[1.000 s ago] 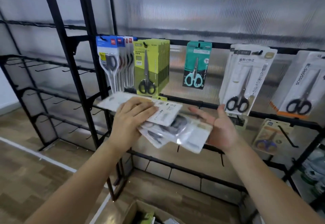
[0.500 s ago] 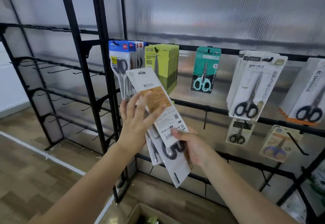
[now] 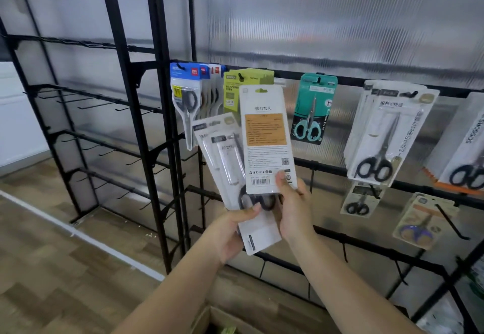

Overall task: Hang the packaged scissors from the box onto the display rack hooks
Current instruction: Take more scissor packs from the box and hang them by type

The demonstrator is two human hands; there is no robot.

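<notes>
My right hand (image 3: 293, 208) pinches the bottom of one white scissors package (image 3: 265, 134), held upright with its printed back and orange panel toward me. My left hand (image 3: 233, 231) grips the lower end of a fanned stack of similar white scissors packages (image 3: 222, 158), black handles showing. Both are held in front of the black display rack (image 3: 162, 124), below its top rail of hanging packages. The cardboard box (image 3: 209, 318) shows at the bottom edge.
Blue (image 3: 186, 92), green (image 3: 233, 90), teal (image 3: 313, 108) and white (image 3: 387, 134) scissors packs hang on the top rail. Smaller packs (image 3: 360, 200) hang lower right. Bare hooks (image 3: 450, 223) jut from the lower rails and the left rack section (image 3: 78, 103). Wood floor lies left.
The packages went from lying flat to upright. My right hand has taken one package off the stack and holds it apart; my left hand moved down to the stack's lower end.
</notes>
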